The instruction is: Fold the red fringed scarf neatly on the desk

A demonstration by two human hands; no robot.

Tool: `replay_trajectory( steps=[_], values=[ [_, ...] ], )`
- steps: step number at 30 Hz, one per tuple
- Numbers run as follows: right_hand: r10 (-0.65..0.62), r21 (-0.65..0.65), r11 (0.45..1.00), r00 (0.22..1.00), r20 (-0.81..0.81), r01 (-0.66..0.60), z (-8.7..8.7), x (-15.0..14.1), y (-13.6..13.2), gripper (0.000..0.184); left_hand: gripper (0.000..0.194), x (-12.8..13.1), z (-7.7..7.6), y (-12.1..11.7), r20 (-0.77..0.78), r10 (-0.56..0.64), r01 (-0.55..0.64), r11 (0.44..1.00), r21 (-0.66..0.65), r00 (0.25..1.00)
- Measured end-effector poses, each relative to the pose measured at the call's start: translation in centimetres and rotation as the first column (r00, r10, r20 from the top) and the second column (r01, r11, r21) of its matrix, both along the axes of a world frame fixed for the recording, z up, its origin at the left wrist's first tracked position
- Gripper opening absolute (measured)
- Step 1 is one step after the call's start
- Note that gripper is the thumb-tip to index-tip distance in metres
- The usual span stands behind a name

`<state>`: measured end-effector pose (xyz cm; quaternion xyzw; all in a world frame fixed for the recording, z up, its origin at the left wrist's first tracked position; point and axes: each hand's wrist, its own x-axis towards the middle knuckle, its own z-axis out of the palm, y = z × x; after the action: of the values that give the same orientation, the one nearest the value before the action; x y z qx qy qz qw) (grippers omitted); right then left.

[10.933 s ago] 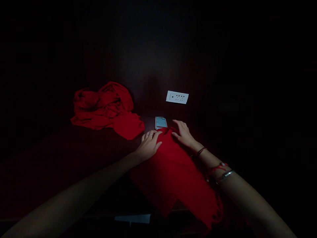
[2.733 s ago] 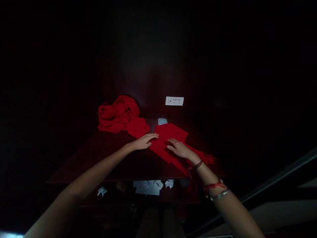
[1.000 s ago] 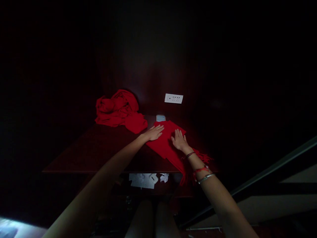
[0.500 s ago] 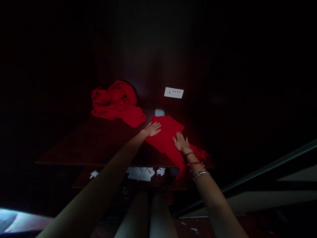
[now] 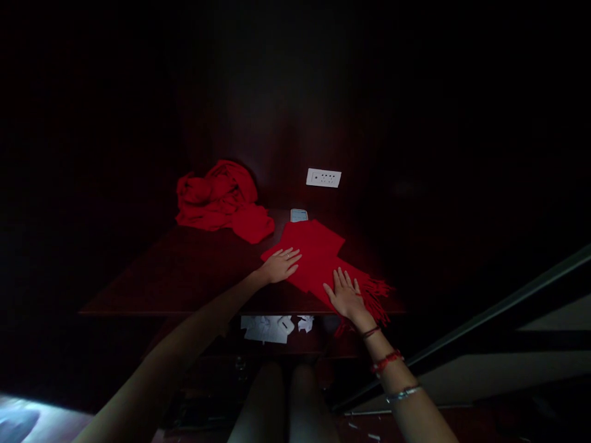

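A red scarf with fringed ends lies folded on a dark wooden desk. My left hand rests flat on the scarf's left part, fingers spread. Lower and to the right, my right hand presses on the cloth close to the fringe, its fingers also spread. Part of the fringe hangs over the desk's front edge beside my right wrist. At the scarf's far edge lies a phone with its screen lit. Farther left, a heap of crumpled red fabric sits near the back wall.
A white power socket is set in the dark back panel. Below the desktop, an open shelf or drawer holds white papers and a small white object. A dark slanted bar crosses the right side. Scraps lie on the floor.
Both hands have slid over the scarf toward me, the right one nearer the fringe. The fringe lies more spread on the desk. The view has shifted slightly.
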<state>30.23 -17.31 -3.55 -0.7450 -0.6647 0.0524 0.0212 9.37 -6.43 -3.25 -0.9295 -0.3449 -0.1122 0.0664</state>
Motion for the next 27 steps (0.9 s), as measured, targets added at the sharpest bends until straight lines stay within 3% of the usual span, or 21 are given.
replay_trajectory(
  steps=[4,7,9,11,14,17,20,24,27],
  values=[
    [0.007,0.004,1.0,1.0,-0.023,-0.007,2.6,2.3,1.1,0.073,0.045,0.1,2.2,1.2,-0.045,0.014,-0.018,0.997,-0.069,0.999],
    [0.096,0.181,0.979,0.995,-0.036,-0.088,5.6,2.0,5.2,0.069,0.046,2.3,4.5,3.2,-0.023,0.032,-0.034,0.997,-0.074,0.999],
    [0.141,0.215,0.968,0.99,-0.027,-0.132,6.6,1.2,8.7,0.065,0.045,4.3,5.2,4.7,-0.006,0.072,-0.073,0.993,-0.094,0.997],
    [0.166,0.148,0.976,0.986,-0.023,-0.161,6.4,0.6,11.9,0.063,0.046,6.0,5.0,6.1,-0.006,0.124,-0.124,0.984,-0.124,0.992],
    [0.215,0.026,0.976,0.977,-0.003,-0.215,4.4,0.6,14.9,0.062,0.047,7.2,3.0,7.3,-0.01,0.19,-0.19,0.972,-0.138,0.982],
    [0.257,-0.024,0.966,0.966,-0.02,-0.257,2.0,2.4,16.1,0.06,0.045,7.0,0.7,7.6,0.012,0.239,-0.236,0.965,-0.115,0.971],
    [0.207,-0.013,0.978,0.978,-0.003,-0.207,0.6,5.1,16.3,0.055,0.046,6.7,-0.3,7.6,0.028,0.261,-0.257,0.961,-0.096,0.965],
    [0.116,-0.015,0.993,0.992,0.045,-0.115,1.4,7.2,16.7,0.056,0.046,7.0,0.2,7.2,0.104,0.298,-0.294,0.954,-0.054,0.949],
    [0.252,0.092,0.963,0.967,0.032,-0.254,3.4,5.9,17.9,0.057,0.045,6.9,0.9,6.9,0.247,0.458,-0.479,0.877,0.031,0.854]
  ],
)
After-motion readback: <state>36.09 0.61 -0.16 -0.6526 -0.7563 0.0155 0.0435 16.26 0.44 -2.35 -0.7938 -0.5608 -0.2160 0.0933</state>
